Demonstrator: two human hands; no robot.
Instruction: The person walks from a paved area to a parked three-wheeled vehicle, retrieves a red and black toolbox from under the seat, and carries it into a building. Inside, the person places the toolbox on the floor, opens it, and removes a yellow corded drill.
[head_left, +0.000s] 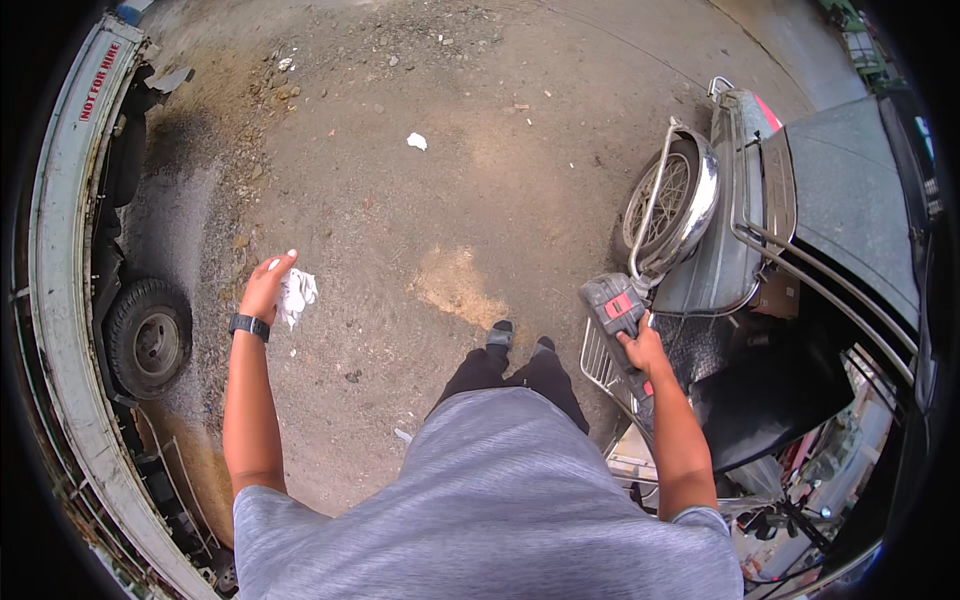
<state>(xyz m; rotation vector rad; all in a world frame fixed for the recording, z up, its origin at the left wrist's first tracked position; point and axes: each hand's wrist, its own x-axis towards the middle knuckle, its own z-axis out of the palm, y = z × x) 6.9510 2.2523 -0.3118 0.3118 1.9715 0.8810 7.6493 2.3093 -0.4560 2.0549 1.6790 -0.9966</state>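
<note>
My left hand [264, 290] is out to the left, closed on a crumpled white cloth [297, 294] that hangs from its far side. A dark watch is on that wrist. On the right, my right hand [643, 347] grips a dark grey plastic case [605, 300] with red latches. The case is held beside the sidecar's step; whether it touches the metal there I cannot tell. Part of the case is hidden behind my hand and forearm.
A motorcycle sidecar [690, 275] with a spoked wheel [665, 195] and chrome fender stands close on my right, with a black seat [775, 400]. Along the left runs a truck's white side [70, 200] above a tire [150, 338]. Stones and white scraps [417, 141] lie on the rough ground.
</note>
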